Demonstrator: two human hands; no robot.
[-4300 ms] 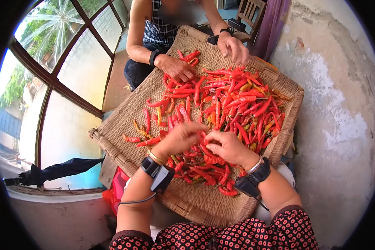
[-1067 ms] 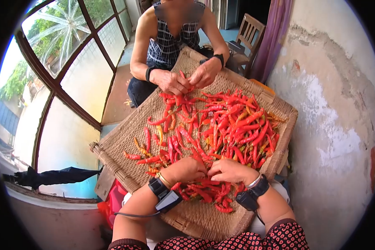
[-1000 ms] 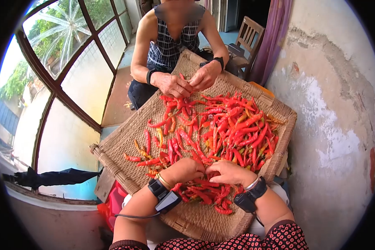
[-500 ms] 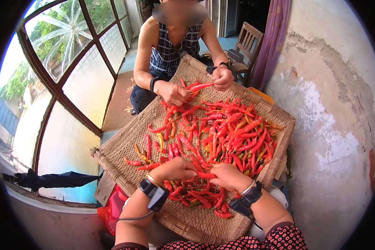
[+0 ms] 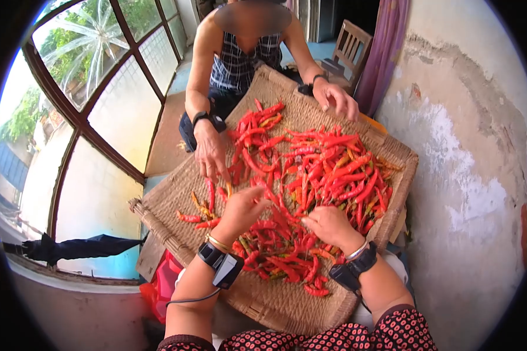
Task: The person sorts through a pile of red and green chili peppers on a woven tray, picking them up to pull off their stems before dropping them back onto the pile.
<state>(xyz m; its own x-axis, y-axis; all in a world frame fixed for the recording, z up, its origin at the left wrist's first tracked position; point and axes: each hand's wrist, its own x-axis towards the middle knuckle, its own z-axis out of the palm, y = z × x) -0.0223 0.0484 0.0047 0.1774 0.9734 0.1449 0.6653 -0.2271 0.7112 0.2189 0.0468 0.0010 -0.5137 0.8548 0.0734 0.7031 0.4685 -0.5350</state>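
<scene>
Red chili peppers [image 5: 339,169] lie heaped on a woven tray [image 5: 170,199]; a looser group [image 5: 281,257] is spread between my forearms. My left hand [image 5: 243,212] hovers above the peppers, its fingers partly apart and no pepper visible in them. To its right, my right hand [image 5: 329,226] has thumb and fingers pinched together over the near edge of the big heap. Whatever is between those fingertips, if anything, is too small to make out. Both wrists wear bracelets and strapped dark devices.
Opposite me sits a person, one hand [image 5: 211,153] reaching down by a yellowish pepper [image 5: 229,189], the other hand [image 5: 336,100] over the tray's far edge. A folded umbrella [image 5: 88,247] and windows are left; a wall [image 5: 445,175] and wooden chair [image 5: 351,50] right.
The red pepper held between my hands is no longer in them. My left hand has risen and loosened; my right moved slightly up and right. The other person's hands have separated.
</scene>
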